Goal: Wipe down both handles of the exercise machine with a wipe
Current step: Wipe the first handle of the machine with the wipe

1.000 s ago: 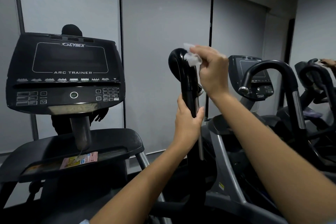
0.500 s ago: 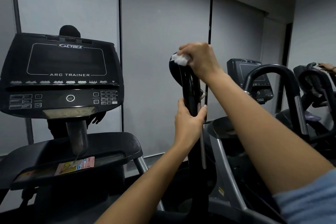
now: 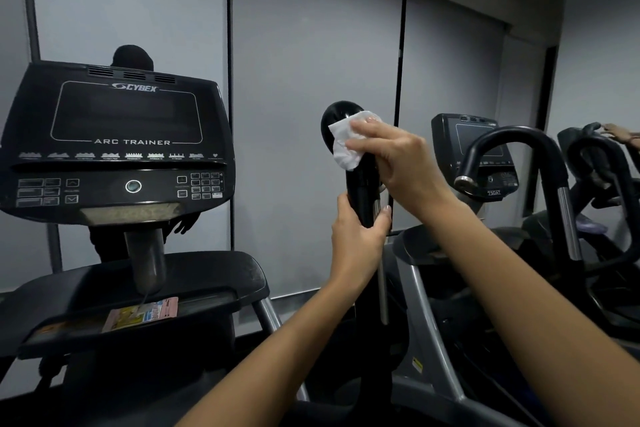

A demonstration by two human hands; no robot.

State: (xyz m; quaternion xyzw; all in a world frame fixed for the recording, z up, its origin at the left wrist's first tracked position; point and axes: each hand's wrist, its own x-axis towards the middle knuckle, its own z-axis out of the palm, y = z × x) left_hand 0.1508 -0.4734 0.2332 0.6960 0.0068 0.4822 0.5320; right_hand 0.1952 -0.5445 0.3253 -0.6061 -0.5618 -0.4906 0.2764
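The machine's right handle (image 3: 360, 184) is a black upright bar with a rounded top, standing at the centre of the view. My left hand (image 3: 356, 239) grips the bar below the top. My right hand (image 3: 398, 159) presses a crumpled white wipe (image 3: 346, 146) against the upper front of the handle, just under the rounded end. The machine's left handle is out of view, apart from a dark rounded shape behind the console.
The black console (image 3: 117, 142) marked ARC TRAINER stands at left above a tray (image 3: 221, 274) holding a pink card (image 3: 142, 314). A second machine's curved handle (image 3: 512, 149) and console (image 3: 474, 149) are at right. Grey blinds (image 3: 311, 80) fill the wall ahead.
My right hand has slid the wipe from the very top of the handle down onto its upper front. My left hand keeps its grip on the bar.
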